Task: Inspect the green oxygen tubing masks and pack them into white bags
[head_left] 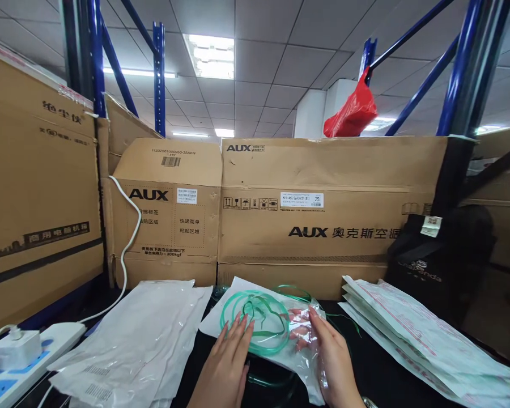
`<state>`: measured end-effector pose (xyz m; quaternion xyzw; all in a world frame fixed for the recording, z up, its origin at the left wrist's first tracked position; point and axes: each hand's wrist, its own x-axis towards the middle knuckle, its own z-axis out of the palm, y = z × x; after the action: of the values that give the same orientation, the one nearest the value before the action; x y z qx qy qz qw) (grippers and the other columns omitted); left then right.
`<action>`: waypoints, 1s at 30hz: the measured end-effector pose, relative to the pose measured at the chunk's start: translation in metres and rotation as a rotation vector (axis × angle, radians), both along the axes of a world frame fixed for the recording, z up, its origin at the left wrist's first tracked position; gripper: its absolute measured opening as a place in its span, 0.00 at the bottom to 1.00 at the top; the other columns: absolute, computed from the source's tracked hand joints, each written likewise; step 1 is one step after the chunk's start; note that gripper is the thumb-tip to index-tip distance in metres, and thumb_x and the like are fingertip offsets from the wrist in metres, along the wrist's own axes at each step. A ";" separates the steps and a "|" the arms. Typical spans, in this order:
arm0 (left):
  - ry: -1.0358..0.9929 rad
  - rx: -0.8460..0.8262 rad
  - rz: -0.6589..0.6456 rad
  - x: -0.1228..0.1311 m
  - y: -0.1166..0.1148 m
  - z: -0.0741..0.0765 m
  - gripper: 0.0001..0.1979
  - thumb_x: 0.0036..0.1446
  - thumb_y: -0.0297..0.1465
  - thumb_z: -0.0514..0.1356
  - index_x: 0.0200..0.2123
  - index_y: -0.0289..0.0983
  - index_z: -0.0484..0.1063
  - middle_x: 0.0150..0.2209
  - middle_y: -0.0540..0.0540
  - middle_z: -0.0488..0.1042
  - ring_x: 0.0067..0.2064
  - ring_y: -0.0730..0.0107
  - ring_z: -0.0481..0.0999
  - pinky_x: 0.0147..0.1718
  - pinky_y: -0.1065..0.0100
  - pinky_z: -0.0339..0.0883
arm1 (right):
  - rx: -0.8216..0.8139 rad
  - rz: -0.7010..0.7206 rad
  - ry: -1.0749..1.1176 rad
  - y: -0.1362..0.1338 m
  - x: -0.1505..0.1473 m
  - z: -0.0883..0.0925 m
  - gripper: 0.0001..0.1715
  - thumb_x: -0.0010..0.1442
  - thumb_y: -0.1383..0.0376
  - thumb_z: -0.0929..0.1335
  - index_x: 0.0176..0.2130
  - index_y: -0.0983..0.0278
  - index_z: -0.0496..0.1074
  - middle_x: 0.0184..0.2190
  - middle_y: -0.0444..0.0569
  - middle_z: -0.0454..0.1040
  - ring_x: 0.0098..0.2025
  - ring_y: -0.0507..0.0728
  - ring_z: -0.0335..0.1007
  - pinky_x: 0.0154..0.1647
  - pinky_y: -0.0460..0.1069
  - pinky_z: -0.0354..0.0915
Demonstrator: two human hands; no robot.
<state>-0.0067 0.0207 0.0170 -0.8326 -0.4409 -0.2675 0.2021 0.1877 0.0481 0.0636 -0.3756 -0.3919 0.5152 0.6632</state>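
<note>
Viewed from the head camera, a coil of thin, translucent green strand [276,343], wound in loose rings with a tangle in its middle, lies on a white sheet [215,323] midway along the black surface [380,345]. The left hand [229,357] rests with fingers outstretched on the coil's near-left side, hiding part of it and clamping nothing; the right hand [338,357] pinches crinkled clear film [306,364] at the sheet's right, some fingers showing through. More green strand [295,292] loops just behind.

White packets [123,328] cover the surface's left side, beside a power strip [66,340] with a charger [17,349] at the near left corner. Stacked envelopes [429,340] fill the right side, a black bag [450,272] behind them. Two AUX cartons [323,170] wall off the far edge; a red bag [352,113] hangs above.
</note>
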 end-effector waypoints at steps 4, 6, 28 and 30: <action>-0.028 -0.031 0.048 -0.005 0.000 0.003 0.37 0.43 0.14 0.46 0.58 0.33 0.43 0.59 0.42 0.52 0.60 0.62 0.44 0.53 0.54 0.56 | 0.018 0.045 0.025 -0.004 -0.003 0.001 0.16 0.43 0.58 0.70 0.29 0.68 0.76 0.21 0.50 0.75 0.16 0.53 0.62 0.16 0.47 0.59; -0.037 -0.043 0.069 -0.006 0.000 0.006 0.39 0.39 0.13 0.46 0.59 0.33 0.43 0.60 0.41 0.52 0.61 0.61 0.42 0.53 0.53 0.55 | 0.033 0.060 0.032 -0.008 -0.006 0.004 0.15 0.42 0.58 0.70 0.29 0.67 0.76 0.21 0.50 0.75 0.15 0.53 0.61 0.16 0.47 0.59; 0.035 0.004 0.124 -0.004 0.001 0.007 0.43 0.38 0.12 0.44 0.60 0.34 0.34 0.58 0.34 0.53 0.59 0.56 0.47 0.50 0.51 0.59 | 0.025 0.098 0.054 -0.012 -0.010 0.010 0.12 0.41 0.58 0.70 0.22 0.66 0.75 0.20 0.49 0.75 0.19 0.56 0.65 0.15 0.46 0.57; 0.038 0.001 0.120 -0.004 0.000 0.006 0.43 0.38 0.12 0.44 0.60 0.34 0.32 0.58 0.34 0.53 0.59 0.56 0.47 0.50 0.52 0.59 | 0.016 0.082 0.053 -0.011 -0.010 0.010 0.12 0.40 0.58 0.71 0.20 0.66 0.74 0.19 0.48 0.74 0.19 0.55 0.65 0.15 0.46 0.57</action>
<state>-0.0106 0.0208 0.0227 -0.8094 -0.4860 -0.2394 0.2267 0.1775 0.0367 0.0735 -0.3401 -0.3932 0.5487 0.6547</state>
